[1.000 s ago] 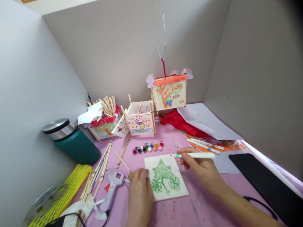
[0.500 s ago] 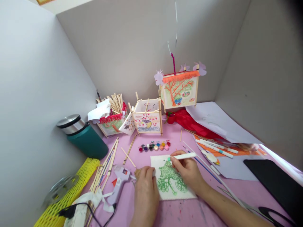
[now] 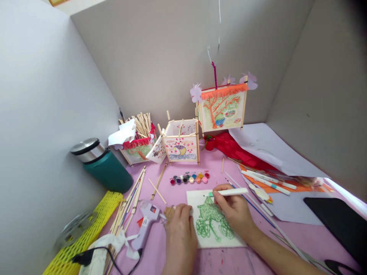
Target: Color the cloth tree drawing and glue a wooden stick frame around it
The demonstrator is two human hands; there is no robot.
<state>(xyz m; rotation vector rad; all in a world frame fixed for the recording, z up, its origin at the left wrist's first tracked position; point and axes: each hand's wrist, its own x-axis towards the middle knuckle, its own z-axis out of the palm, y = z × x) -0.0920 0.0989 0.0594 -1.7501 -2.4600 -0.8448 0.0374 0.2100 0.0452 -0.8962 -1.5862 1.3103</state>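
A white marker [image 3: 233, 192] with a green collar is pinched in my right hand [image 3: 233, 210], its tip just over the top of a green drawing. The drawing, a tree-like shape with scribbled round clumps, covers a white square sheet [image 3: 200, 242] on the pink table. Along the sheet's left edge rests my left hand [image 3: 181, 233], fingers curled together; a small pale bit shows at its fingertips, too hidden to name. Just left of those fingers lie a crumpled tan scrap [image 3: 169, 212] and a lilac glue gun [image 3: 146, 223].
Behind the sheet sits a strip of paint pots [image 3: 190, 178]. Decorated paper lanterns [image 3: 180, 149] stand at the back; another lantern [image 3: 225, 109] hangs from a wire. A teal bottle [image 3: 107, 170] and wooden sticks [image 3: 136, 191] are left; markers [image 3: 266, 182], scissors [image 3: 318, 263] and a black tablet-like slab [image 3: 338, 229] right.
The whole view has shifted slightly, so things appear a little farther right. My right hand keeps the marker near the top of the drawing; my left hand stays by the sheet's edge.
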